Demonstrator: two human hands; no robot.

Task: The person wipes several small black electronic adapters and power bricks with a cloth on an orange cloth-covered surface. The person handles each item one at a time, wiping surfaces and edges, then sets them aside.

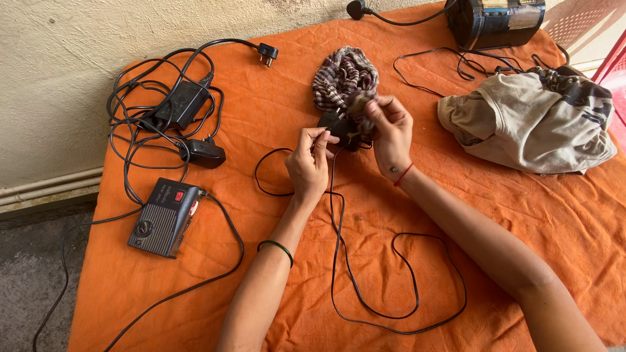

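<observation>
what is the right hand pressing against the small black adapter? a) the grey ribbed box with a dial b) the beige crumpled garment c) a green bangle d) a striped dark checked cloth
d: the right hand holds a bunched corner of the striped dark checked cloth against the small black adapter, while the left hand pinches its thin black cord; the beige crumpled garment lies apart to the right.

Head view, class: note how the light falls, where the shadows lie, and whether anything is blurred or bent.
Head view: soft, even daylight on the orange cloth; a brighter sunlit patch at the top right corner; faint shadows under the left hand and right hand; thin black cable and grey radio are sharp; no motion blur; slight wide-angle stretching of the forearms near the bottom edge.
</observation>
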